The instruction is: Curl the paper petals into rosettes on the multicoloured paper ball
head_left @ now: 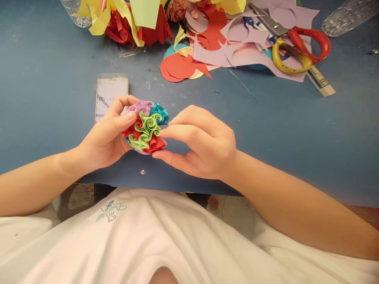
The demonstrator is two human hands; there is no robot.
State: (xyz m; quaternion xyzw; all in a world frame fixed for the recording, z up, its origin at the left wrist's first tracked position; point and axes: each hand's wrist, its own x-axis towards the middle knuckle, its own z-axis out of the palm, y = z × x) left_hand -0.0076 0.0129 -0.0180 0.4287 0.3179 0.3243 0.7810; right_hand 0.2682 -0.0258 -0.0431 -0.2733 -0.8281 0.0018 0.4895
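A ball of curled paper [148,128] in green, red, lilac and teal is held above the table near its front edge. My left hand [103,134] is closed around its left side, with the thumb over the top face. At the ball's right side is my right hand [201,144], its thumb and fingertips against the lower red and green curls. Those fingers are bent around that edge, and their exact contact is partly hidden. Behind my left hand lies a phone [103,92] showing a timer, partly covered by the hand.
Scissors [296,51] with red and yellow handles lie on lilac paper offcuts [213,53] at the back right. Red paper circles [177,67] and crumpled yellow paper [99,17] are nearby. Clear plastic bottles [349,17] stand or lie at the back. A ruler-like strip [321,81] pokes out below the scissors.
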